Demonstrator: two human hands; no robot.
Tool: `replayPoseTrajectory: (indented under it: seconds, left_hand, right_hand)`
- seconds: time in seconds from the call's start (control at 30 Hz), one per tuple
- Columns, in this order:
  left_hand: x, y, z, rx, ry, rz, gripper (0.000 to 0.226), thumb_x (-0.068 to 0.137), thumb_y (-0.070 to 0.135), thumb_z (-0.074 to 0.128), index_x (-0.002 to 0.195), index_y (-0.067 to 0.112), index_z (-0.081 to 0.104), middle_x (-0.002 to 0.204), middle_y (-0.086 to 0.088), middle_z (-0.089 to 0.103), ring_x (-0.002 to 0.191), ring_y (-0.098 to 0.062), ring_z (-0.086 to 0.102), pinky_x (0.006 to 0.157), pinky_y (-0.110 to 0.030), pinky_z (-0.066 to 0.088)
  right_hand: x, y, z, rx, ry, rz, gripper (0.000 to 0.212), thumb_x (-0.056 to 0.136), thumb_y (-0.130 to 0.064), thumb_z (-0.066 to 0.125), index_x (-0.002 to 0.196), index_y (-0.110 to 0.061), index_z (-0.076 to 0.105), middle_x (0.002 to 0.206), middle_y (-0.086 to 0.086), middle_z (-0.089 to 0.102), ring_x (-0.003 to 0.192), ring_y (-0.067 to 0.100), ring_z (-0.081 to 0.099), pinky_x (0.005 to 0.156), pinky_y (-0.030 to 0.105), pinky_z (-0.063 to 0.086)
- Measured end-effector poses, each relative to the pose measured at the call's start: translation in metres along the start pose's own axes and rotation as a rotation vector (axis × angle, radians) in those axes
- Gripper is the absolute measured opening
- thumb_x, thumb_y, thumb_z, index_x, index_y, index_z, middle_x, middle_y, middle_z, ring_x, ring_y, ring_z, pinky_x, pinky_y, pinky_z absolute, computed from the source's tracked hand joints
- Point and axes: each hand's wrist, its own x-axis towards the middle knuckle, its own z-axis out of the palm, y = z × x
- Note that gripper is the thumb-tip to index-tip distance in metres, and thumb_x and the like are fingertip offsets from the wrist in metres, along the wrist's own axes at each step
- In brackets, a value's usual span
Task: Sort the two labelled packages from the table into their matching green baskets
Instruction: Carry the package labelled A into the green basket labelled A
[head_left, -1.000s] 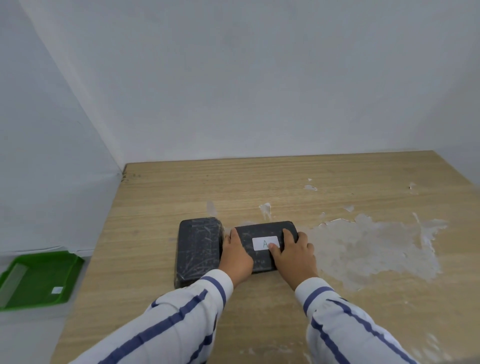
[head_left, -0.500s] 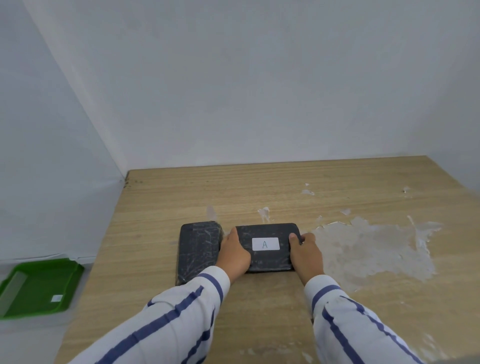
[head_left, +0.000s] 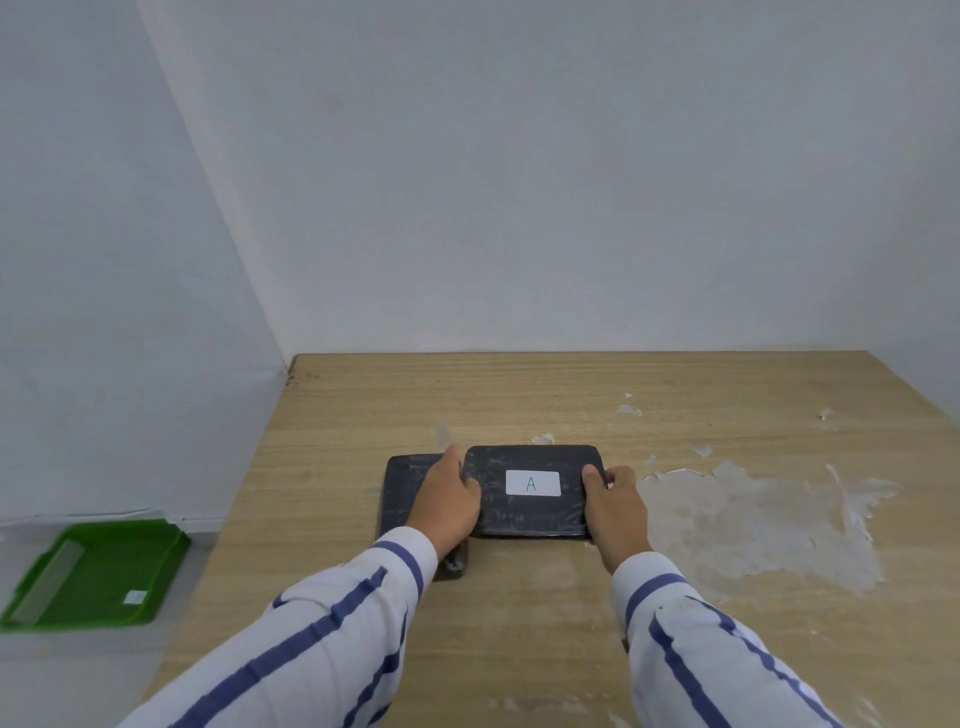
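Observation:
A black wrapped package (head_left: 535, 514) with a white label reading "A" sits at the middle of the wooden table (head_left: 571, 395). My left hand (head_left: 447, 501) grips its left edge and my right hand (head_left: 613, 504) grips its right edge. A second black package (head_left: 408, 478) lies just to the left, partly under my left hand and sleeve; no label shows on it. One green basket (head_left: 104, 571) with a small white label inside rests on the floor to the left of the table.
White walls meet in a corner behind the table's far left. A large patch of peeled, whitish surface (head_left: 753, 525) covers the table to the right of the packages. The table's left edge runs close to the basket.
My right hand slid off the label to the package's right edge, so the "A" now shows. The package looks slightly raised or shifted over the left package's edge.

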Motion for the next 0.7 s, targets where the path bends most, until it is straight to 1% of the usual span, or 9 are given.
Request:
replayPoseTrajectory:
  seconds: [0.07, 0.13, 0.23, 0.37, 0.43, 0.53, 0.6, 0.63, 0.7]
  left_hand:
    - [-0.001, -0.006, -0.011, 0.050, 0.033, -0.029, 0.052, 0.096, 0.024, 0.037, 0.146, 0.017, 0.025, 0.141, -0.012, 0.047, 0.122, -0.029, 0.050, 0.098, -0.038, 0.043]
    - [-0.002, -0.013, -0.021, 0.103, 0.067, -0.054, 0.051, 0.098, 0.027, 0.034, 0.147, 0.014, 0.027, 0.147, -0.012, 0.040, 0.132, -0.029, 0.041, 0.106, -0.038, 0.037]
    - [-0.009, -0.027, -0.031, 0.141, 0.108, -0.066, 0.048, 0.098, 0.030, 0.032, 0.142, 0.010, 0.036, 0.145, -0.011, 0.044, 0.130, -0.029, 0.043, 0.103, -0.036, 0.036]
    - [-0.019, -0.041, -0.037, 0.153, 0.104, -0.071, 0.053, 0.098, 0.038, 0.031, 0.145, 0.013, 0.033, 0.150, -0.008, 0.040, 0.136, -0.026, 0.038, 0.111, -0.037, 0.031]
    - [-0.023, -0.045, -0.042, 0.156, 0.109, -0.066, 0.052, 0.098, 0.039, 0.031, 0.143, 0.014, 0.037, 0.147, -0.007, 0.044, 0.133, -0.026, 0.042, 0.111, -0.038, 0.034]
    - [-0.030, -0.052, -0.053, 0.143, 0.125, -0.051, 0.045, 0.098, 0.038, 0.030, 0.129, 0.013, 0.050, 0.132, -0.009, 0.057, 0.119, -0.027, 0.053, 0.102, -0.041, 0.043]
    - [-0.033, -0.059, -0.063, 0.146, 0.141, -0.040, 0.037, 0.098, 0.035, 0.029, 0.117, 0.015, 0.055, 0.127, -0.010, 0.060, 0.112, -0.026, 0.056, 0.097, -0.035, 0.045]
    - [-0.034, -0.063, -0.069, 0.151, 0.151, -0.041, 0.040, 0.098, 0.035, 0.029, 0.123, 0.014, 0.053, 0.130, -0.011, 0.058, 0.116, -0.026, 0.054, 0.096, -0.033, 0.042]
    - [-0.038, -0.071, -0.082, 0.156, 0.157, -0.058, 0.046, 0.099, 0.035, 0.029, 0.134, 0.011, 0.046, 0.138, -0.010, 0.052, 0.124, -0.027, 0.049, 0.102, -0.036, 0.039]
  right_hand:
    - [-0.003, -0.006, 0.001, 0.005, -0.009, -0.021, 0.028, 0.094, -0.041, 0.044, 0.103, -0.015, 0.043, 0.089, 0.007, 0.058, 0.081, 0.028, 0.058, 0.075, 0.045, 0.053]
    - [-0.008, -0.010, 0.002, 0.018, -0.029, -0.034, 0.028, 0.094, -0.041, 0.044, 0.103, -0.015, 0.043, 0.088, 0.007, 0.058, 0.082, 0.029, 0.058, 0.076, 0.046, 0.054]
    - [-0.015, -0.014, 0.008, 0.036, -0.062, -0.046, 0.027, 0.093, -0.041, 0.044, 0.102, -0.015, 0.043, 0.085, 0.004, 0.059, 0.078, 0.026, 0.058, 0.072, 0.043, 0.052]
    - [-0.026, -0.015, 0.021, 0.029, -0.098, -0.061, 0.026, 0.093, -0.039, 0.045, 0.101, -0.014, 0.044, 0.083, 0.003, 0.058, 0.075, 0.023, 0.058, 0.070, 0.041, 0.052]
    - [-0.031, -0.017, 0.028, 0.029, -0.115, -0.063, 0.027, 0.094, -0.039, 0.045, 0.101, -0.014, 0.044, 0.083, 0.003, 0.058, 0.076, 0.023, 0.058, 0.070, 0.042, 0.052]
    - [-0.039, -0.022, 0.040, 0.016, -0.139, -0.069, 0.026, 0.093, -0.040, 0.044, 0.101, -0.015, 0.043, 0.083, 0.003, 0.059, 0.075, 0.023, 0.059, 0.072, 0.045, 0.054]
    - [-0.045, -0.028, 0.049, 0.011, -0.147, -0.074, 0.025, 0.094, -0.040, 0.044, 0.101, -0.016, 0.043, 0.082, 0.002, 0.059, 0.073, 0.021, 0.059, 0.069, 0.043, 0.055]
    - [-0.049, -0.031, 0.054, 0.011, -0.151, -0.078, 0.025, 0.094, -0.040, 0.044, 0.101, -0.015, 0.043, 0.081, 0.003, 0.059, 0.072, 0.021, 0.060, 0.068, 0.042, 0.055]
    - [-0.057, -0.039, 0.065, 0.010, -0.160, -0.084, 0.025, 0.094, -0.039, 0.045, 0.101, -0.015, 0.043, 0.081, 0.003, 0.059, 0.071, 0.020, 0.060, 0.066, 0.040, 0.055]
